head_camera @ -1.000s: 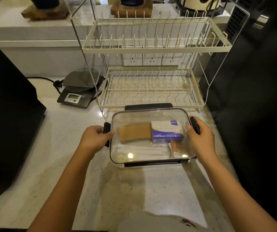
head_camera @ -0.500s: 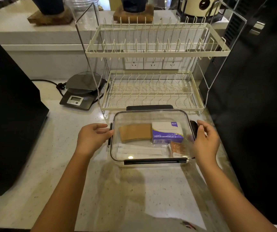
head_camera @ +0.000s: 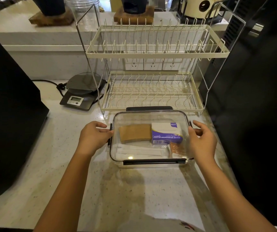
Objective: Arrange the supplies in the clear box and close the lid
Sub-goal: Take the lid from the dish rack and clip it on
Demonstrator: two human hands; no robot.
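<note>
1. The clear box sat on the speckled counter, just in front of the cream dish rack, with its lid on.
2. Through the lid showed a brown cardboard sleeve, a purple-and-white tissue pack, white wrapped sticks and a brownish sachet.
3. The left hand lay at the box's left latch, fingers loosely spread, thumb touching it.
4. The right hand was at the right side, fingers open; whether it touched the box was unclear.

One clear box, two hands, one rack, one scale.
</note>
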